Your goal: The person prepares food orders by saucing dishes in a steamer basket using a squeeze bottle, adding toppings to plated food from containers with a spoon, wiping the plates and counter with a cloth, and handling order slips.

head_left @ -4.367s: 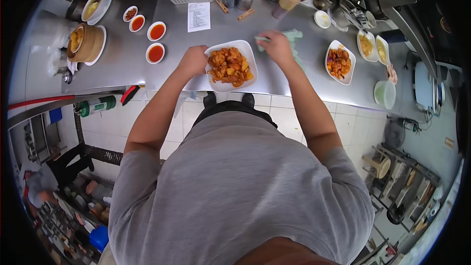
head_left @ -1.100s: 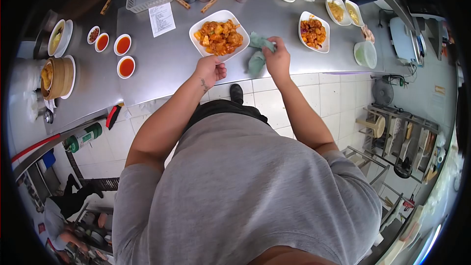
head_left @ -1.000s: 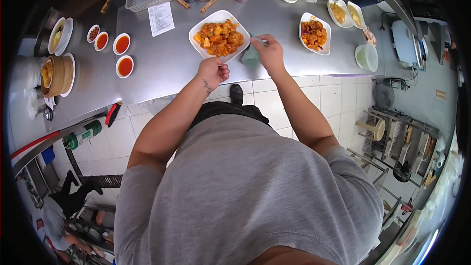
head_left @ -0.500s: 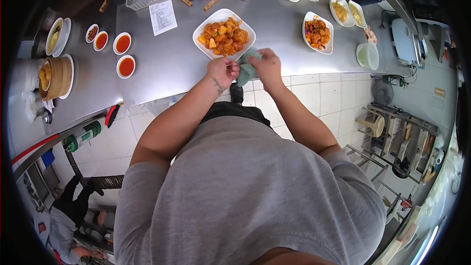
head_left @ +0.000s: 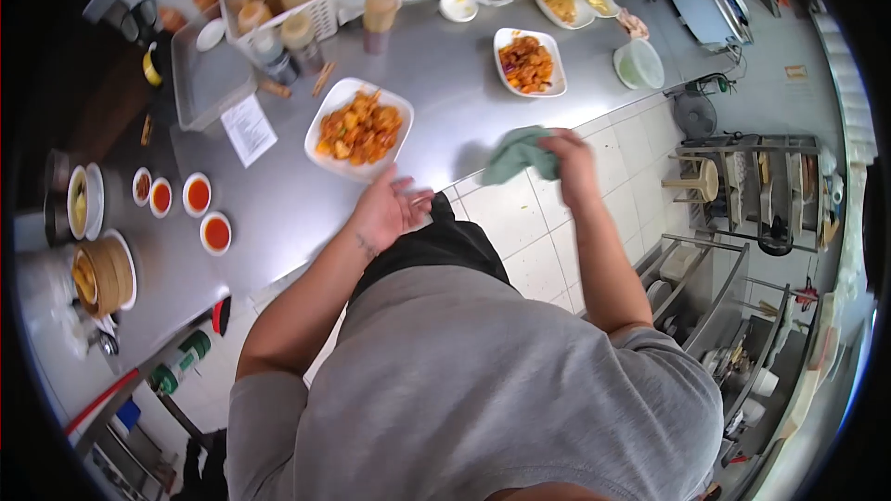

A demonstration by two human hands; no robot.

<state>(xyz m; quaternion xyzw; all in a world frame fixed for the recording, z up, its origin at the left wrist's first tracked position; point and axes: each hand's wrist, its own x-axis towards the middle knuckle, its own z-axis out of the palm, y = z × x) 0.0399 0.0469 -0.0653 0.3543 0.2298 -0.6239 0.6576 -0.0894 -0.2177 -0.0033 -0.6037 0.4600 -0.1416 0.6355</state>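
A white square bowl (head_left: 401, 141) of saucy orange-brown food stands near the front edge of the steel counter. Just below its near rim is my left hand (head_left: 391, 207), palm up, fingers apart and holding nothing. My right hand (head_left: 574, 167) grips a green cloth (head_left: 520, 155), which hangs in the air past the counter's front edge. A second white bowl (head_left: 560, 80) with similar food sits farther right. To the left of the first bowl lies a printed paper slip (head_left: 248, 131).
Several small dishes of red sauce (head_left: 216, 233) and a bamboo steamer (head_left: 112, 276) stand at the left. Squeeze bottles (head_left: 379, 17) and a white basket (head_left: 325, 22) are at the back. A lidded tub (head_left: 639, 65) sits near the right edge. Shelving (head_left: 742, 264) stands right of the floor.
The view has turned to the right. My right hand has moved away rightward from my left hand and the bowl, carrying the cloth. The fingers of my left hand have opened.
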